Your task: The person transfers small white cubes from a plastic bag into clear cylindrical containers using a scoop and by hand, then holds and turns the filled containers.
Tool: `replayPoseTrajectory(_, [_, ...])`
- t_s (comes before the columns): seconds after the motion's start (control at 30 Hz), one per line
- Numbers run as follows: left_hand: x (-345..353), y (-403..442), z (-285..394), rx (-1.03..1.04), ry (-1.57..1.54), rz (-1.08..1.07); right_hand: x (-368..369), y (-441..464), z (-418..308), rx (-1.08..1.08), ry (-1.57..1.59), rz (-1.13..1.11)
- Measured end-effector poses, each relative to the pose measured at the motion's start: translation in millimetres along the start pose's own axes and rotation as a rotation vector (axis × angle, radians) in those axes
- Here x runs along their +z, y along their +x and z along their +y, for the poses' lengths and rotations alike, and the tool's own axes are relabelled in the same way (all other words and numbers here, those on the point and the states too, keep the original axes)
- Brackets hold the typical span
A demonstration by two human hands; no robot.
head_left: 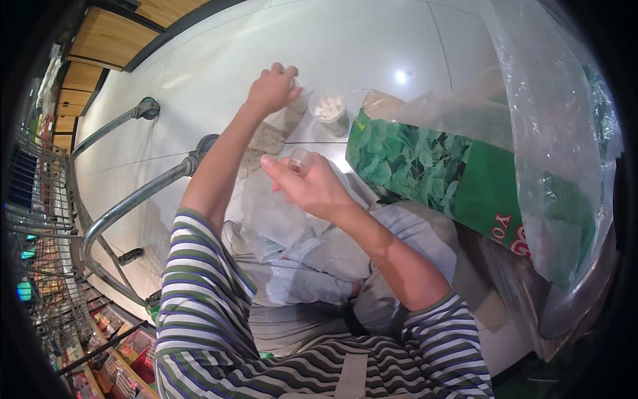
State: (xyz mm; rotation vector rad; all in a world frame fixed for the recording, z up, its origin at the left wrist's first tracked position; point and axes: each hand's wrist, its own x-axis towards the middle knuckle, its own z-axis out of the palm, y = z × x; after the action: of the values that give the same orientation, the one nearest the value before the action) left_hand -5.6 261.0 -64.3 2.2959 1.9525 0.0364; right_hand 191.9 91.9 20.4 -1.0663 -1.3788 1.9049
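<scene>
My left hand (273,90) is stretched forward over the floor, its fingers curled round something clear that I cannot make out. Nearer my body, my right hand (311,183) is closed round a small clear plastic cup (301,159), with the thumb pointing left. A clear cup of white pieces (329,108) stands on the floor to the right of my left hand. Between my hands lies a clear bag with beige contents (266,141). A thin translucent plastic bag (276,216) rests before my lap.
A large green sack printed with leaves (412,159) and clear plastic sheeting (538,100) lie to the right. Metal cart legs with casters (133,203) stand to the left, beside shelves of packets (123,352). Wooden cabinets (109,40) line the upper left.
</scene>
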Motion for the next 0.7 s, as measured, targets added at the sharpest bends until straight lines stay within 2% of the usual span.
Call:
replayPoseTrajectory(0.07, [1,-2,5,0.367,0.044,0.093,-1,5,5,-0.007,-0.008,0.014])
replayPoseTrajectory(0.1, [-2,4,5,0.382,0.039,0.086,1,4,7,-0.001,-0.006,0.022])
replayPoseTrajectory(0.17, [-7,17,-2,0.006,0.029,-0.009,2,0,2,0.032,-0.015,0.024])
replayPoseTrajectory(0.37, [-3,2,-3,0.222,0.078,0.051,-3,0,-5,0.063,-0.106,-0.004])
replayPoseTrajectory(0.47, [-3,-3,-2,0.213,0.063,0.066,3,-2,-2,0.075,-0.134,0.003])
replayPoseTrajectory(0.5, [-4,-3,0,0.31,0.101,0.032,1,2,-2,0.06,-0.166,0.01])
replayPoseTrajectory(0.6, [0,0,-4,0.221,0.047,0.045,-1,-1,-7,0.08,-0.152,-0.014])
replayPoseTrajectory(0.67, [2,9,-7,0.274,0.03,0.049,-2,1,-8,0.034,-0.149,0.0])
replayPoseTrajectory(0.7, [1,16,-13,0.197,-0.01,0.056,0,-2,-6,0.011,-0.13,0.005])
